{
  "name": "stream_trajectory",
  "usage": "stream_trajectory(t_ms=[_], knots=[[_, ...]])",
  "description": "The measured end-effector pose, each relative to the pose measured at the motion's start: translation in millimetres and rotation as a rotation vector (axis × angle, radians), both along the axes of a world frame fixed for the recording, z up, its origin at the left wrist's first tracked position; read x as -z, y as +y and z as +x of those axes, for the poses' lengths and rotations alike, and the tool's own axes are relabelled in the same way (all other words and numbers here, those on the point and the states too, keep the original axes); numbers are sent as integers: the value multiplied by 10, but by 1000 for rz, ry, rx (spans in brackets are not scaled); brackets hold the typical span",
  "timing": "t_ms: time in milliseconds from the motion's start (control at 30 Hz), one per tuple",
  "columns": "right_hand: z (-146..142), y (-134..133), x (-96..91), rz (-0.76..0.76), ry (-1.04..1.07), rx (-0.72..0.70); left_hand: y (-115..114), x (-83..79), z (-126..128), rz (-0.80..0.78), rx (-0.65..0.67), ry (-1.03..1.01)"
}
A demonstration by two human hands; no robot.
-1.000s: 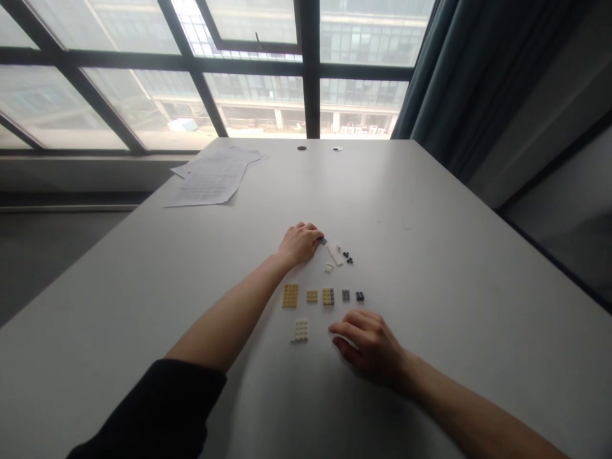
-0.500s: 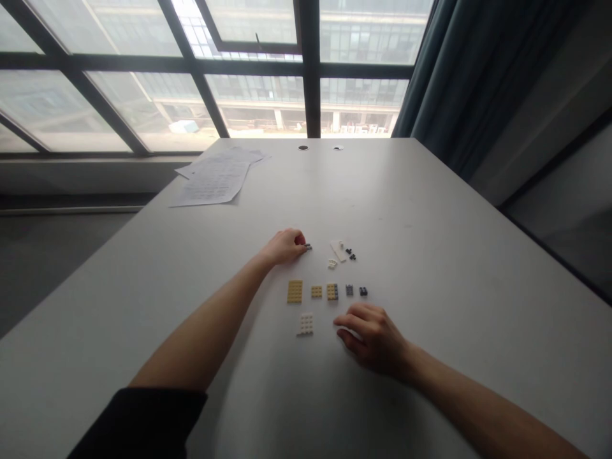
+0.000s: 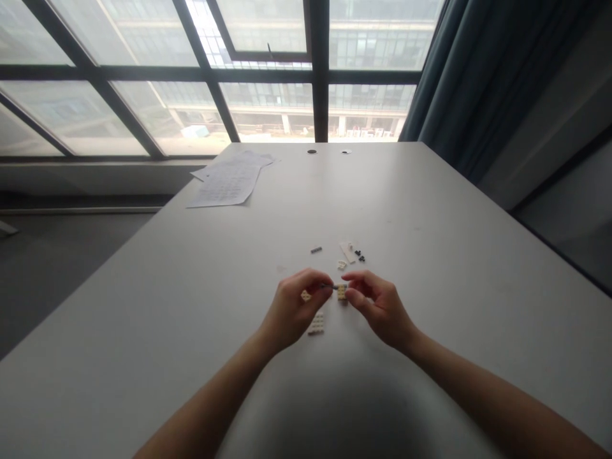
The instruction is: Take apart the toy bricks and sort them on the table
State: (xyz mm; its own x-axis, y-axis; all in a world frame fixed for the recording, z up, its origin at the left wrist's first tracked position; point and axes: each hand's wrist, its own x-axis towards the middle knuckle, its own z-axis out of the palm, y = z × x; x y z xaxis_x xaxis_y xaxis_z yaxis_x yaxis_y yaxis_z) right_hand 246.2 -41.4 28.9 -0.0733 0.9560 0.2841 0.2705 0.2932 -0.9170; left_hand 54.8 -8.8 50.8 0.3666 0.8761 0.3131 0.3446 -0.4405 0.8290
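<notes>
Both my hands meet above the middle of the white table (image 3: pixel 430 210). My left hand (image 3: pixel 294 306) pinches a small dark grey piece (image 3: pixel 327 286) between thumb and fingertips. My right hand (image 3: pixel 377 306) pinches a small tan and grey brick (image 3: pixel 341 292), and the two pieces touch. A tan plate (image 3: pixel 306 296) shows just under my left fingers. A white studded plate (image 3: pixel 316 323) lies on the table below my hands. The rest of the brick row is hidden behind my hands.
Farther back lie a small grey piece (image 3: pixel 316 250), a flat white piece (image 3: pixel 347 252), a small white piece (image 3: pixel 341 264) and tiny black bits (image 3: pixel 360 257). Printed sheets (image 3: pixel 229 182) rest at the far left near the window. A dark curtain (image 3: pixel 459 83) hangs at the right.
My left hand came back from the far pieces with a dark piece, leaving another behind. My right hand rose off the table with a tan and grey brick, and both hands met.
</notes>
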Motion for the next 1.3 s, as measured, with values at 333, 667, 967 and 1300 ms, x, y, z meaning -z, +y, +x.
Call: stream_trajectory(t_ms=[333, 667, 967, 1300], knots=[[-219, 105, 77, -230, 428, -67, -34, 99, -7, 117, 40, -34], [-239, 71, 36, -289, 507, -41, -18, 153, -35, 192, 1, -71], [-237, 71, 40, -245, 510, 10, -12, 113, -14, 210, -27, -60], [-255, 25, 32, -254, 528, -21, -6, 132, 0, -57, -48, -240]])
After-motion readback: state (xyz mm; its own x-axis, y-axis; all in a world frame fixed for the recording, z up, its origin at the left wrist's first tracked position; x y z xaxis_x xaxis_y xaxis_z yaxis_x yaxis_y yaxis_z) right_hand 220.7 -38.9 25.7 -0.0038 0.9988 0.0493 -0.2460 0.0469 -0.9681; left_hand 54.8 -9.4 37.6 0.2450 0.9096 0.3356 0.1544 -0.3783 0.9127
